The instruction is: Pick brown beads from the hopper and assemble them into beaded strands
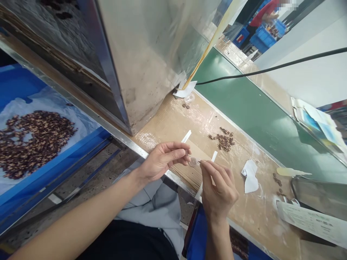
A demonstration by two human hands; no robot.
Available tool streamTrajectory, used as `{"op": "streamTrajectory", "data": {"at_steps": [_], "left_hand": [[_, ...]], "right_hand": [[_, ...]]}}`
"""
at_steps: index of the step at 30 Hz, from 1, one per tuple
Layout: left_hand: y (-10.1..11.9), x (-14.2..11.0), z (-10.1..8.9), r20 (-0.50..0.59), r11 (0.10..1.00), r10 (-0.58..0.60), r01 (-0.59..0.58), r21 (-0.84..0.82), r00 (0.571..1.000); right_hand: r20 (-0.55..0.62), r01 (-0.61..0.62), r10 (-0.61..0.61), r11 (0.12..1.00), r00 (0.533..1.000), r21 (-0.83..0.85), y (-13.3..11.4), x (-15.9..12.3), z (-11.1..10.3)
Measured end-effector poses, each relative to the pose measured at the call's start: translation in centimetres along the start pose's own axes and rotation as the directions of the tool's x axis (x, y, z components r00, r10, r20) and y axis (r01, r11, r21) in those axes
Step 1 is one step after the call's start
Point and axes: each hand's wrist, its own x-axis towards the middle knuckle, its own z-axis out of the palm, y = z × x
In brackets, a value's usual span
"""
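Observation:
My left hand (pixel 166 160) is closed, with thumb and fingers pinched at the edge of a small clear round piece (pixel 193 162). Facing it, my right hand (pixel 219 182) pinches something tiny and dark at the piece's other side; its kind is too small to make out. Both hands are above the near edge of the brown-covered workbench (pixel 162 126). Just beyond them lies a pile of small brown shiny parts (pixel 225 140). White strips (pixel 186 136) lie on the bench around the hands.
A large metal-framed box (pixel 151 65) stands at left. A blue tray (pixel 89 142) of brown parts sits lower left. Right of my hands are a crumpled white scrap (pixel 251 176), a pale pointed bottle (pixel 292 171) and a printed white box (pixel 311 222). A black cable (pixel 265 69) crosses above the green panel.

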Motion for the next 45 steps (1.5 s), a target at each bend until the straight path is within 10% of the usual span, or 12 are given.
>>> {"op": "streamTrajectory", "data": {"at_steps": [19,27,45], "left_hand": [[0.1,-0.1,-0.2,-0.004,0.998,-0.020,0.021,0.052,1.000],[-0.7,-2.2,0.9,-0.040,0.994,-0.091,0.093,0.054,0.995],[-1.0,-2.6,1.2,-0.101,0.995,-0.070,0.077,0.068,0.992]], "right_hand": [[-0.051,-0.037,0.040,0.998,0.998,0.047,-0.7,0.3,0.0],[-0.115,-0.221,0.246,0.955,0.962,0.199,-2.0,0.5,-1.8],[-0.057,-0.142,0.148,0.984,0.987,0.104,-0.3,1.1,-0.5]]}}
